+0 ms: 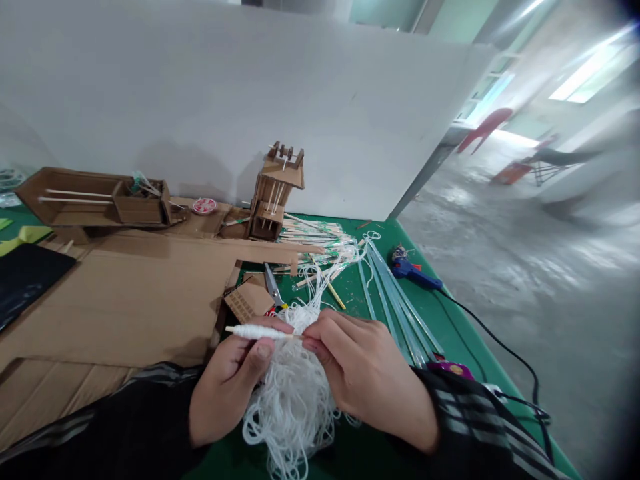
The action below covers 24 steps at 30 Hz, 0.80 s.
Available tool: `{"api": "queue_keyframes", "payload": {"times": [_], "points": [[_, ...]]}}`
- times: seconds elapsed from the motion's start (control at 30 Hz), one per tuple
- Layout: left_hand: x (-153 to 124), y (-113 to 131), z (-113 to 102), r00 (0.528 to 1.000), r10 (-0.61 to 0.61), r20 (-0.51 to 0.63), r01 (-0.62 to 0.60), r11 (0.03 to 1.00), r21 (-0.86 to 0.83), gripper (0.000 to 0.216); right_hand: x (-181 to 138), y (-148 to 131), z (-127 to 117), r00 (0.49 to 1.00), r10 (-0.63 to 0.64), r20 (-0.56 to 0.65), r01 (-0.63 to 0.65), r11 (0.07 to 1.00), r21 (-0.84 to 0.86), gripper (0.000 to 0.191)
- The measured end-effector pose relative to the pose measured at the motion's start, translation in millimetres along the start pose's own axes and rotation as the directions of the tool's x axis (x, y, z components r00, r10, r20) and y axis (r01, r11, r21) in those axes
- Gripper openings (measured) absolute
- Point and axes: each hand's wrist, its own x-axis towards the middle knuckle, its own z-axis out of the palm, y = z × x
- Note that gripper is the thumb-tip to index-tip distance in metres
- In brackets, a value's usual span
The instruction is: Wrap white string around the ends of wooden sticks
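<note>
A thin wooden stick (229, 329) wound with white string (257, 332) lies level between my two hands. My left hand (233, 380) is closed around the wound part, thumb in front and fingers behind. At the stick's right end, my right hand (367, 373) pinches the tip between thumb and fingers. Under and between both hands spreads a loose tangled heap of white string (295, 407). Strands of it run up toward the far side of the table. Whether a strand also sits in my right fingers is hidden.
Scissors (273, 285) and cardboard scraps (249, 301) lie just beyond my hands. Clear glue sticks (395, 300) and a blue glue gun (416, 274) with a cord are at right. Cardboard models (275, 193) stand by the wall. A large cardboard sheet (135, 293) covers the left.
</note>
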Motion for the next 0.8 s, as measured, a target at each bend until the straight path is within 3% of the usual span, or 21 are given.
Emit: {"api": "queue_keyframes", "payload": {"times": [0.2, 0.37, 0.53, 0.7, 0.8], "points": [[-0.2, 1.6, 0.6, 1.0, -0.007, -0.003, 0.007, 1.0, 0.01, 0.035, 0.7, -1.7, -2.4, 0.996, 0.071, 0.054, -0.07, 0.997, -0.022, 0.008], [-0.5, 1.9, 0.3, 1.0, -0.013, -0.006, 0.013, 1.0, 0.019, 0.034, 1.0, -1.2, -2.6, 1.0, 0.011, 0.029, -0.011, 1.0, -0.004, 0.017], [0.7, 2.3, -0.3, 1.0, 0.013, -0.01, -0.012, 0.999, 0.043, 0.035, 0.4, -1.9, -2.7, 0.994, 0.079, 0.071, -0.078, 0.997, -0.012, 0.006], [1.8, 2.4, -0.8, 1.0, 0.009, -0.019, -0.008, 0.998, 0.066, 0.033, 0.7, -0.7, -1.8, 0.999, 0.017, 0.046, -0.016, 1.0, -0.026, 0.019], [1.2, 0.7, -1.1, 1.0, 0.021, -0.015, -0.02, 0.999, 0.045, 0.034, 1.0, -1.3, -1.6, 0.997, 0.049, 0.062, -0.047, 0.998, -0.04, 0.014]]}}
